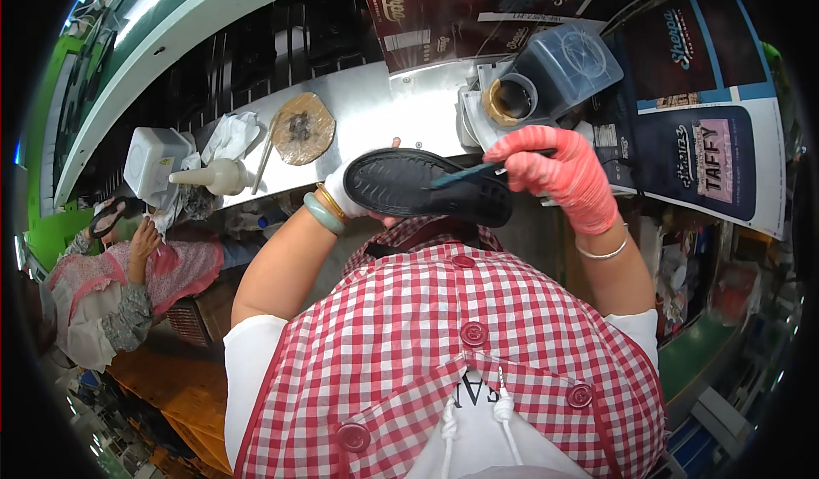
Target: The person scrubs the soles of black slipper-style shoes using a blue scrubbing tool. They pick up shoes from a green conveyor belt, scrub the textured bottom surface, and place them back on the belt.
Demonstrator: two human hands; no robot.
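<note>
My left hand (339, 191), in a white glove, is wrapped round the left end of a black shoe sole (384, 185). The sole lies level in front of my chest, its rimmed, patterned face up. In my right hand (565, 176), in a coral-pink knitted glove, is a slim brush (465, 176). Its bluish tip touches the sole's face near the middle. Most of the brush handle is hidden by my fingers. Just beyond my right hand stands a small open pot (514, 97) with a brownish rim and dark inside.
A clear plastic container (573, 65) sits by the pot. On the metal bench (384, 95) lie a round wrapped disc (303, 129), a stick (267, 150) and a nozzle bottle (213, 177). A white container (156, 163) stands further left. Printed cardboard (699, 95) edges the right. Another person (128, 291) works at left.
</note>
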